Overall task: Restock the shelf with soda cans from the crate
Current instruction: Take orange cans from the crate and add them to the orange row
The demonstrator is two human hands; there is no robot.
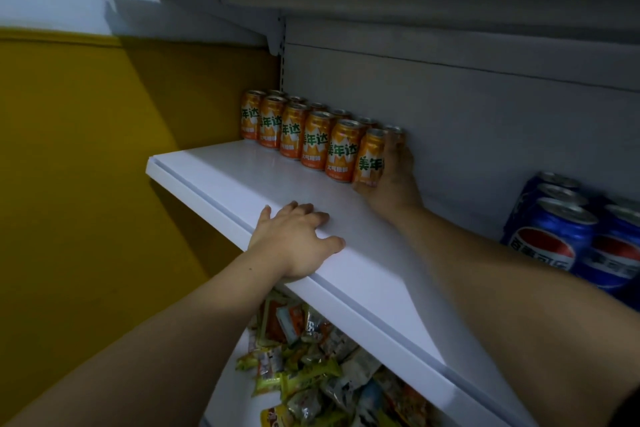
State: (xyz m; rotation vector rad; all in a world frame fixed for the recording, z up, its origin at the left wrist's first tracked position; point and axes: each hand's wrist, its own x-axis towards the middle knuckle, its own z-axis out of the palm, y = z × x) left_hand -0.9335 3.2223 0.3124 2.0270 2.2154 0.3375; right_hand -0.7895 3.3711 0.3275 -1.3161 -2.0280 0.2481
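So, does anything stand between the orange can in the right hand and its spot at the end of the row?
Nothing visible does. The right hand grips the orange can at the front row's right end. The left hand rests on the shelf edge, clear of it; the blue cans stand further right.

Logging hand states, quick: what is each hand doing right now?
Left hand: open, resting on the shelf edge.
Right hand: gripping the end orange can.

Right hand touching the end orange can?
Touching. The head view shows the right hand wrapped round the end orange can, thumb along its base, fingers behind it.
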